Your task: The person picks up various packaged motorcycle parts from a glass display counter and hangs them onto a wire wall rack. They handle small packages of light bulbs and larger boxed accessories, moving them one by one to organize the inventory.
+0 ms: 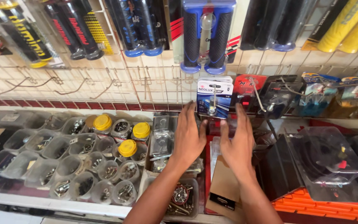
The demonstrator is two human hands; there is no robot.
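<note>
Both my hands reach up toward a small blue-and-white blister pack (214,97) that hangs on a hook of the white wire rack (104,79). My left hand (188,135) is just below and left of the pack, fingers spread, fingertips near its lower left corner. Fingers also apart, my right hand (238,141) is just below and right of it. Neither hand grips anything; whether the fingertips touch the pack I cannot tell.
Handlebar grips in clear packs (206,35) hang above. Red and black packs (266,93) hang to the right. Below left stand clear jars of small metal parts, some with yellow lids (127,147). A tub of bolts (181,199) and brown card (226,184) lie under my arms.
</note>
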